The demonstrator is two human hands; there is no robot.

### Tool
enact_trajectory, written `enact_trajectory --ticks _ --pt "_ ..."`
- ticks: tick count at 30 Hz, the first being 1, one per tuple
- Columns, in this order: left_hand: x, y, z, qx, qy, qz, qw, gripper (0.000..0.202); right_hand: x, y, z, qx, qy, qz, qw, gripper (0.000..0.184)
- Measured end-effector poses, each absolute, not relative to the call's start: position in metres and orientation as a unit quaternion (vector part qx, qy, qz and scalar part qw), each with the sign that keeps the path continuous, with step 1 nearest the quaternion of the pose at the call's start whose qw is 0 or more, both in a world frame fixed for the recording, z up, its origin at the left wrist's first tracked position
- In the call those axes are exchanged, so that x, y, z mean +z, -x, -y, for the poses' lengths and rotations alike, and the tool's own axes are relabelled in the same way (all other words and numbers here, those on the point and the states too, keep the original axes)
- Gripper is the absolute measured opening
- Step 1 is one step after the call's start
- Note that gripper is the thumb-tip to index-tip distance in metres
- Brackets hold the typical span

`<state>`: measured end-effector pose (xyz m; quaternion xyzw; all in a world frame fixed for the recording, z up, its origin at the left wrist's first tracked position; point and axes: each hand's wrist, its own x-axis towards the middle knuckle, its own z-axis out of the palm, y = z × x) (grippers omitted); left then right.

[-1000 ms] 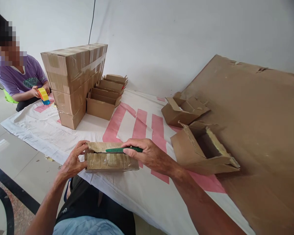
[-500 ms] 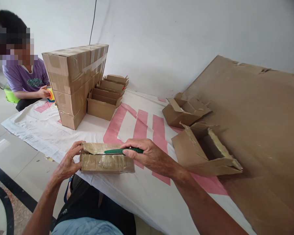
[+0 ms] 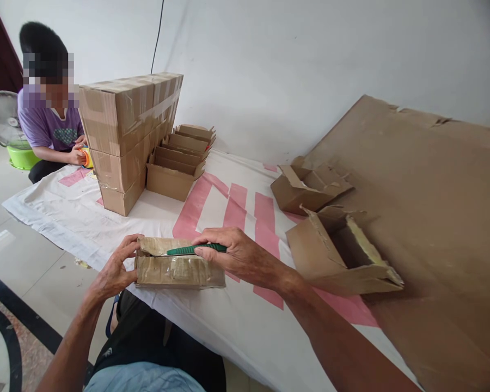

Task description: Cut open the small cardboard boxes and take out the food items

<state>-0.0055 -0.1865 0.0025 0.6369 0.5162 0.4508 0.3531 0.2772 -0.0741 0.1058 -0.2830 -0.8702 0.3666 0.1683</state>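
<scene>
A small brown cardboard box (image 3: 179,273) with clear tape along its top lies at the front edge of the cloth-covered table. My left hand (image 3: 120,264) grips its left end, thumb on the near side and fingers at the far corner. In my right hand (image 3: 232,251) is a green-handled utility knife (image 3: 188,250), held almost flat over the slit between the box's two top flaps. Its blade is hidden along that slit, and a gap shows in the seam at the left end.
Taped boxes (image 3: 134,117) form a tall stack at back left, beside a row of open boxes (image 3: 175,174). Two open boxes (image 3: 335,250) stand right, by a large cardboard sheet (image 3: 441,228). Across the table, a person in purple (image 3: 51,122) holds something yellow and orange, near a fan (image 3: 4,117).
My right hand has slid left along the box's seam with the knife. My left hand stays on the box end. The person across the table appears slightly further right.
</scene>
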Motion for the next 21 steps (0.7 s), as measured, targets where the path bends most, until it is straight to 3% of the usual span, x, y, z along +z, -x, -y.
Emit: enact_trajectory --ticks 12,21 --pt "0.002 0.010 0.180 0.430 -0.639 -0.536 0.345 0.047 0.110 -0.262 0.067 0.249 0.272 0.923 0.108 0.034" --pt "0.010 0.013 0.177 0.405 -0.647 -0.546 0.345 0.052 0.102 -0.261 0.053 0.232 0.255 0.935 0.081 0.037"
